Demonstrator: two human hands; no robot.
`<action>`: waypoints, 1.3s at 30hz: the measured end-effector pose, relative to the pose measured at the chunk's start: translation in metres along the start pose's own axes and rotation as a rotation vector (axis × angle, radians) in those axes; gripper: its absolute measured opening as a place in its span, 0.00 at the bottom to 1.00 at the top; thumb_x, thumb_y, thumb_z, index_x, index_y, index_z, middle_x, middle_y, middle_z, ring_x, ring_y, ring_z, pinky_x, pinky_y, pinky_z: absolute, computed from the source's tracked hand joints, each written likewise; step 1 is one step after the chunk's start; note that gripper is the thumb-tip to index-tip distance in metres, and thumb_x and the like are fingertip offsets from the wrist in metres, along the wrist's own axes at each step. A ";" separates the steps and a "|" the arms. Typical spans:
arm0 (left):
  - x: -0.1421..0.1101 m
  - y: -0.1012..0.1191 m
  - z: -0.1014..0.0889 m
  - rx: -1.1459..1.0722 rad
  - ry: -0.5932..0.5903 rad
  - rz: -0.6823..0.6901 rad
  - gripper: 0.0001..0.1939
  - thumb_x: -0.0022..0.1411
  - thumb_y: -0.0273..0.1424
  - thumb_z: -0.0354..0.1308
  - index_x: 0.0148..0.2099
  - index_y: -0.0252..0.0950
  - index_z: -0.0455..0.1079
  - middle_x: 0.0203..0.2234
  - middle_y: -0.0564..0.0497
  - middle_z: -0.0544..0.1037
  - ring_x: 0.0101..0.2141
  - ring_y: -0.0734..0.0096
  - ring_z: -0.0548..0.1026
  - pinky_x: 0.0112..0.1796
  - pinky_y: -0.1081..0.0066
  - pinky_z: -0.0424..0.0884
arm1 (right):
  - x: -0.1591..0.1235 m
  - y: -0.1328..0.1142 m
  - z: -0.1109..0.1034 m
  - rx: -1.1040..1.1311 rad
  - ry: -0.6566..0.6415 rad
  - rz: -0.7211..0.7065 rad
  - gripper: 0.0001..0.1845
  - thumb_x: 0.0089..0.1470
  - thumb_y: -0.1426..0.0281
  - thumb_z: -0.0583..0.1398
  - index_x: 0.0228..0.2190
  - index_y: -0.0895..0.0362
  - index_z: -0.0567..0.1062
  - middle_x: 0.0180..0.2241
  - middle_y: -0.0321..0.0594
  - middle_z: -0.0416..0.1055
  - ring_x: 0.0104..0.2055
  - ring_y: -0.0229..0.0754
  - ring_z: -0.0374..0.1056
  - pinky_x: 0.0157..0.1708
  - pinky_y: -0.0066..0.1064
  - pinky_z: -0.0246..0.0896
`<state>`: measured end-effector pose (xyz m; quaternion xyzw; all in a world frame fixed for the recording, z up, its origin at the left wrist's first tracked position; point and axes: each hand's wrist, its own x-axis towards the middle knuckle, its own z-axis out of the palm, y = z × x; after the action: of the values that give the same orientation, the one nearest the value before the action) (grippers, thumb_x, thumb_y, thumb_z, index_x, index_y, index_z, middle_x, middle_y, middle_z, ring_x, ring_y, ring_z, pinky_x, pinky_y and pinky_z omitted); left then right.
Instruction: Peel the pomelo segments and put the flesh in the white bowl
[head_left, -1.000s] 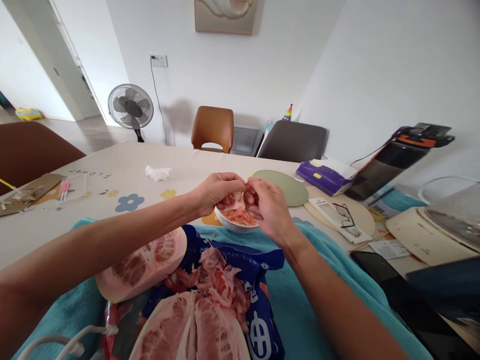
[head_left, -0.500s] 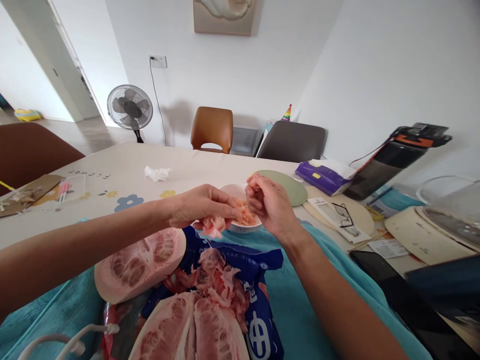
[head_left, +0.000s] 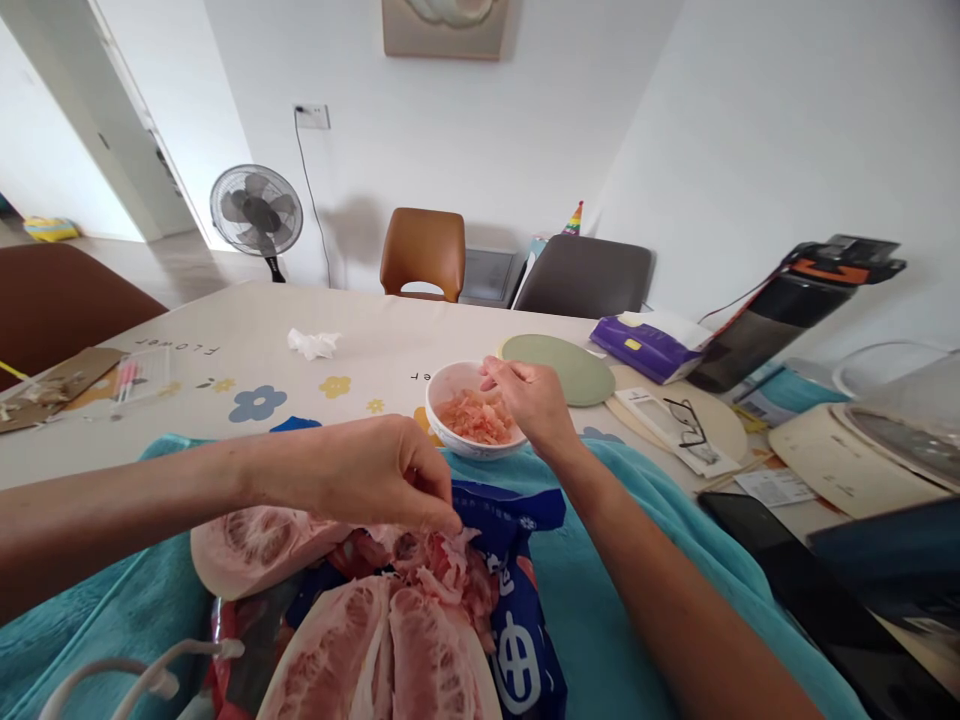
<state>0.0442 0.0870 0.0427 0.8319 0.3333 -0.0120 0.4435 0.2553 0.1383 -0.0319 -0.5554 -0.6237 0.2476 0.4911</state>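
My left hand is curled, fingertips pinched on pink pomelo membrane scraps piled on a blue plastic bag. My right hand hovers over the rim of a white bowl of peeled pomelo flesh, its fingers bent and pinched together; what they hold is too small to name. A peeled pomelo section lies at the near edge, and a hollow pomelo rind half sits left of the bag. All rest on a teal towel.
A crumpled tissue, a green round mat, glasses on a leaflet, a purple tissue pack and a black appliance lie on the flowered table. Chairs and a fan stand beyond it.
My hands parted from above the bowl. The left hand came down toward me with a scrap onto the pile on the bag; the right hand lowered to the bowl.
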 end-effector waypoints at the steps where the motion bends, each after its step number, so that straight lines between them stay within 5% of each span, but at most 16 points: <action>1: 0.000 0.001 0.000 0.013 0.008 -0.009 0.17 0.60 0.39 0.56 0.24 0.35 0.73 0.19 0.54 0.74 0.21 0.78 0.67 0.20 0.80 0.59 | 0.000 0.000 0.000 0.015 -0.001 -0.013 0.22 0.57 0.56 0.55 0.21 0.58 0.75 0.22 0.39 0.74 0.27 0.40 0.67 0.32 0.31 0.59; 6: 0.001 0.001 0.002 -0.053 -0.062 0.012 0.09 0.58 0.29 0.55 0.32 0.37 0.77 0.25 0.53 0.78 0.25 0.76 0.72 0.25 0.80 0.64 | 0.000 0.000 0.002 0.014 -0.026 -0.025 0.13 0.55 0.68 0.55 0.41 0.58 0.74 0.30 0.40 0.78 0.36 0.43 0.73 0.38 0.33 0.63; 11: 0.003 -0.005 0.001 -0.133 -0.009 -0.037 0.14 0.58 0.39 0.58 0.26 0.36 0.76 0.19 0.53 0.75 0.20 0.76 0.68 0.18 0.80 0.58 | -0.002 -0.001 0.004 -0.030 -0.081 0.041 0.09 0.51 0.69 0.56 0.34 0.57 0.74 0.25 0.38 0.77 0.33 0.45 0.73 0.39 0.36 0.64; 17: 0.014 -0.008 -0.014 -0.521 0.099 -0.105 0.11 0.56 0.36 0.60 0.35 0.34 0.79 0.20 0.53 0.73 0.17 0.80 0.64 0.14 0.79 0.51 | -0.002 -0.003 0.005 -0.020 -0.089 -0.020 0.19 0.48 0.76 0.56 0.43 0.58 0.73 0.44 0.45 0.77 0.49 0.46 0.71 0.50 0.39 0.61; 20: 0.022 -0.012 -0.022 -0.746 0.135 -0.097 0.11 0.55 0.34 0.60 0.35 0.31 0.78 0.18 0.53 0.71 0.15 0.81 0.63 0.13 0.79 0.48 | -0.002 -0.008 0.005 0.037 -0.047 0.004 0.10 0.51 0.69 0.58 0.35 0.57 0.77 0.38 0.42 0.78 0.43 0.45 0.73 0.46 0.38 0.63; 25: 0.034 -0.021 -0.030 -0.923 0.135 -0.047 0.09 0.52 0.30 0.61 0.33 0.28 0.76 0.17 0.53 0.68 0.15 0.78 0.67 0.12 0.79 0.49 | -0.007 -0.022 0.000 0.182 0.006 -0.059 0.11 0.53 0.62 0.60 0.29 0.56 0.79 0.28 0.37 0.77 0.34 0.41 0.71 0.41 0.34 0.63; 32: 0.042 -0.027 -0.033 -0.841 0.264 -0.031 0.11 0.54 0.31 0.59 0.38 0.31 0.77 0.18 0.53 0.68 0.16 0.79 0.66 0.12 0.80 0.44 | -0.017 -0.041 -0.007 0.346 -0.193 -0.054 0.11 0.55 0.63 0.60 0.33 0.55 0.81 0.33 0.39 0.78 0.39 0.43 0.73 0.43 0.34 0.67; 39: 0.043 -0.024 -0.030 -0.831 0.344 -0.073 0.12 0.54 0.31 0.59 0.39 0.31 0.78 0.18 0.52 0.69 0.16 0.78 0.67 0.13 0.79 0.44 | -0.016 -0.042 -0.006 0.216 -0.107 -0.067 0.07 0.51 0.67 0.62 0.26 0.56 0.78 0.22 0.34 0.72 0.25 0.36 0.67 0.28 0.28 0.63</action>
<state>0.0556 0.1417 0.0300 0.5609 0.4076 0.2457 0.6774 0.2402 0.1106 0.0009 -0.4639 -0.6370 0.3260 0.5223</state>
